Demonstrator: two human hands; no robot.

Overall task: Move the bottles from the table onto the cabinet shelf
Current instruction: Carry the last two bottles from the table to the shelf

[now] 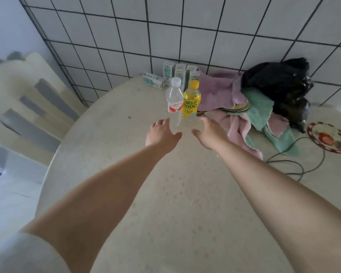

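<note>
Over the table point(126, 115), left hand point(160, 134) and right hand point(211, 134) reach out, fingers spread, grasping nothing; just beyond them stand the clear bottle point(174, 101) and yellow bottle point(191, 101), upright, side by side.

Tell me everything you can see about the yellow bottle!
The yellow bottle looks like clear plastic full of yellow drink, with a yellow cap on and a yellow label with green writing. It stands upright on the table, right beside the clear water bottle, with small cartons behind and cloths to its right. The right hand reaches toward it, open, not touching yet.
</note>
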